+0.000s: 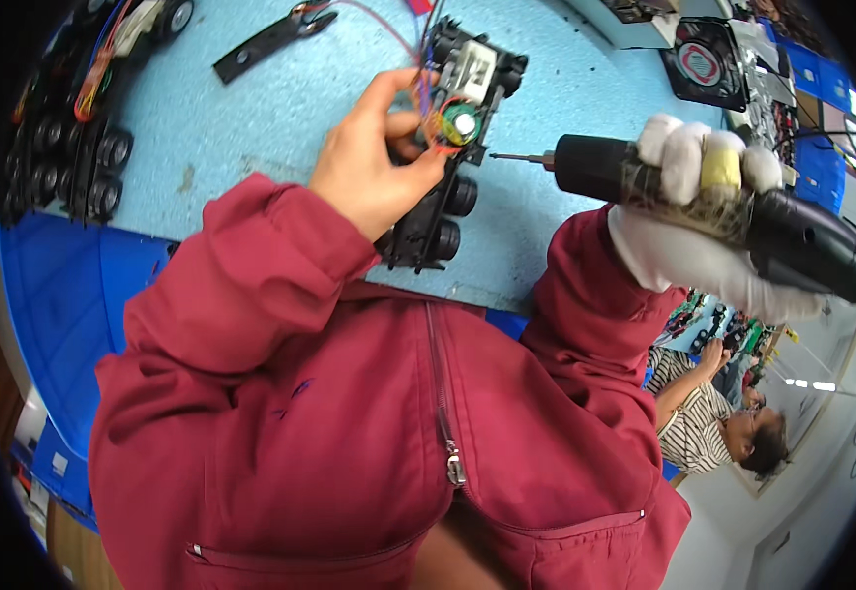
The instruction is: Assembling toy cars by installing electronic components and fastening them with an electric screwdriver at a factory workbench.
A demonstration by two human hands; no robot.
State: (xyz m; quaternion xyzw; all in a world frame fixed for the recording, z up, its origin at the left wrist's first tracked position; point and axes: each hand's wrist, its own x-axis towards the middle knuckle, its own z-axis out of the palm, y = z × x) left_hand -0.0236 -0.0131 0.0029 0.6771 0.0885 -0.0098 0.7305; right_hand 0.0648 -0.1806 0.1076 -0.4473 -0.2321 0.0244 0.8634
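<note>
My bare left hand (377, 147) is closed at the side of a black toy car chassis (418, 231) with several wheels. Its thumb and fingertips press by a round green part (463, 124) with a white centre, among thin coloured wires. A pale grey box (473, 71) sits at the chassis's far end. In a white glove, my right hand (688, 167) wraps round a black electric screwdriver (595, 165). The driver lies level, and its thin bit (521, 158) points left, its tip a little right of the chassis. Whether the tip touches the chassis I cannot tell.
Several other black wheeled chassis (49, 167) crowd the light blue table (280, 128) at left. A flat black part (261, 49) lies behind my left hand. A black fan (705, 63) stands at the far right. Blue bins (64, 305) sit below the left edge. Another person (698, 418) works at right.
</note>
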